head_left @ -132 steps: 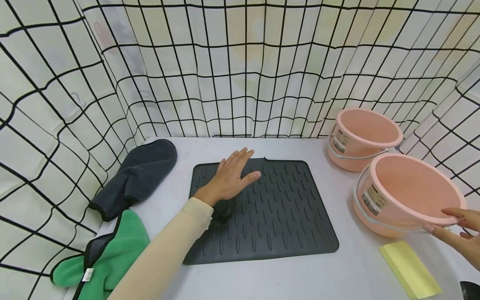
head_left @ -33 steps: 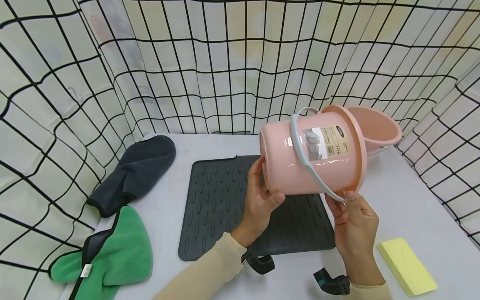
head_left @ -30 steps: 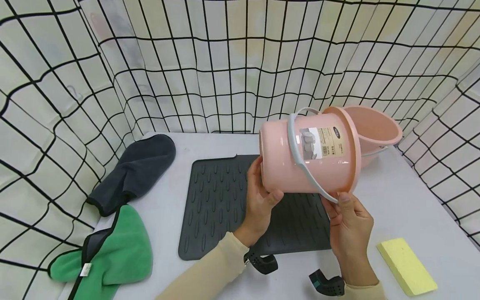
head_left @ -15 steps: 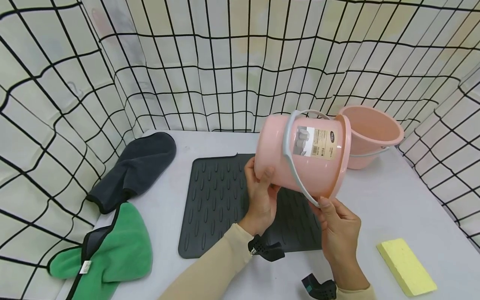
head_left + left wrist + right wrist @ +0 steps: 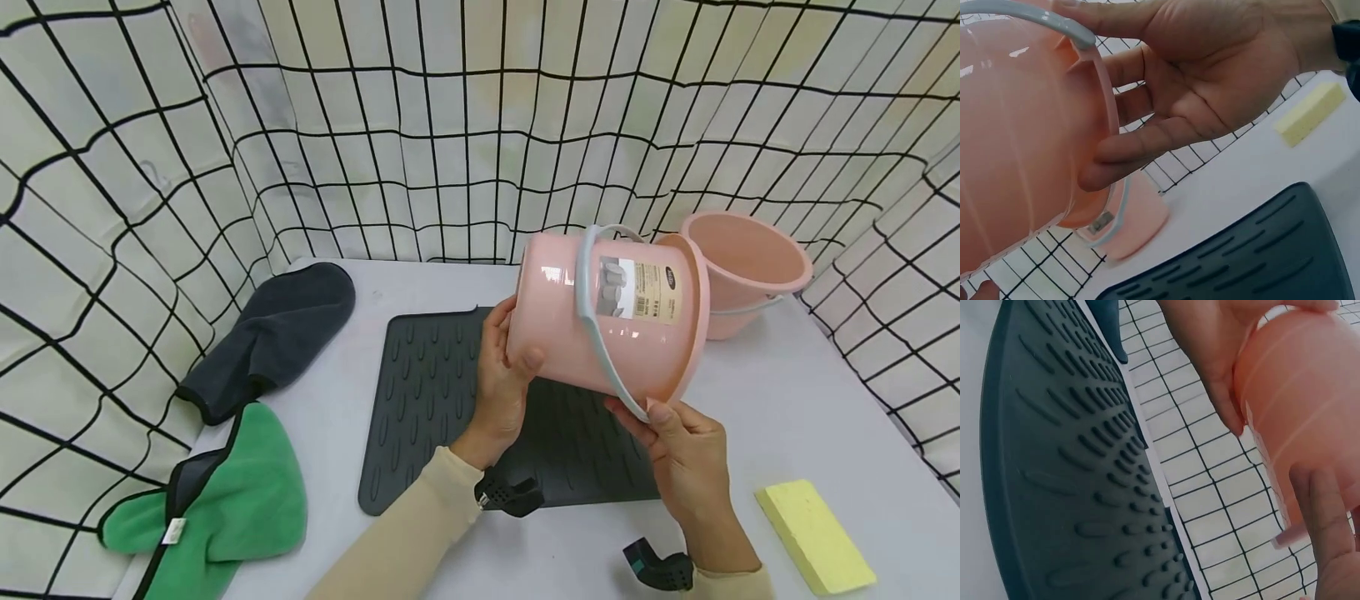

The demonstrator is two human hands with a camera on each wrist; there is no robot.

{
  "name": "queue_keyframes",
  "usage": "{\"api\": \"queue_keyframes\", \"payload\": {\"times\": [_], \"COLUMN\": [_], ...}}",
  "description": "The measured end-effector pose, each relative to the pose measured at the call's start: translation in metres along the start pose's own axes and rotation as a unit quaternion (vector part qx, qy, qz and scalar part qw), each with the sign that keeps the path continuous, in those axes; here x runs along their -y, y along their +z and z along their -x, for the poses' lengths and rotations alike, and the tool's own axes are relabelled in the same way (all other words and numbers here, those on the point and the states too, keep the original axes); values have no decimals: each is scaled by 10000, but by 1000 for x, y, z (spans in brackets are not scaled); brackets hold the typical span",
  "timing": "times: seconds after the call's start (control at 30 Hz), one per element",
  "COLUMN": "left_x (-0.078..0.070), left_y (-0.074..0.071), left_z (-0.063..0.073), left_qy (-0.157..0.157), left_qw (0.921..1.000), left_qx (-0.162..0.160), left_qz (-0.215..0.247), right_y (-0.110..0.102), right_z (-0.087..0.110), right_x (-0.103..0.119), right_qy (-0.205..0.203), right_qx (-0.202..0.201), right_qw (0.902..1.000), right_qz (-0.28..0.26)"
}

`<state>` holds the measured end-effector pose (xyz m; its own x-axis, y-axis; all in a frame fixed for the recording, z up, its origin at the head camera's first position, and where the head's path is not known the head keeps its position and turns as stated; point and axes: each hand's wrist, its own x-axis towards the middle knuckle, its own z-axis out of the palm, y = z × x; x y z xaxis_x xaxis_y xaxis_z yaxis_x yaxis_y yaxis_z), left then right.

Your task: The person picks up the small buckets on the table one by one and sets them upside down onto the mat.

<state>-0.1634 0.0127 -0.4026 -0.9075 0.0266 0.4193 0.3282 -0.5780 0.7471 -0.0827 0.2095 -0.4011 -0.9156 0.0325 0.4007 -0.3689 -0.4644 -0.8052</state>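
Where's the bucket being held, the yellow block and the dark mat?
Held bucket (image 5: 637, 354), head view: side wall, below the label.
Yellow block (image 5: 813, 532), head view: top face.
Dark mat (image 5: 426, 404), head view: ridged left part.

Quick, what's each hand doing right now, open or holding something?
Left hand: holding the tipped pink bucket near its base.
Right hand: holding the same bucket at its rim.

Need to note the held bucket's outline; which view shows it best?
The head view: the held bucket fits inside the frame, its label and handle showing. The left wrist view shows part, cropped at left; the right wrist view, part cropped at right.
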Motion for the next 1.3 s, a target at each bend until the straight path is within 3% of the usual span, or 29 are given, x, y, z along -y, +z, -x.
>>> {"api": "queue_keyframes", "payload": {"times": [0.17, 0.57, 0.7, 1.03, 1.17, 1.3], "left_x": [-5, -8, -9, -2, -5, -13], "left_y": [-6, -17, -15, -10, -13, -17], "left_z": [2, -6, -5, 5, 4, -2], "left_qy": [122, 419, 470, 596, 484, 143], "left_qw": [9985, 9915, 9924, 9955, 9940, 9896], "left_qx": [310, 933, 901, 393, 522, 867], "left_qz": [-432, -806, -687, -619, -831, -1139], "right_y": [-11, -17, -19, -20, -22, -25], "right_z": [-2, -4, -5, -4, -3, -3], "right_x": [3, 4, 5, 6, 6, 5], "right_qy": [182, 382, 363, 330, 370, 418], "right_qx": [417, 685, 729, 772, 691, 686], "right_qw": [9989, 9969, 9967, 9964, 9969, 9966], "right_qz": [-88, 36, 53, -147, -3, 161]}}
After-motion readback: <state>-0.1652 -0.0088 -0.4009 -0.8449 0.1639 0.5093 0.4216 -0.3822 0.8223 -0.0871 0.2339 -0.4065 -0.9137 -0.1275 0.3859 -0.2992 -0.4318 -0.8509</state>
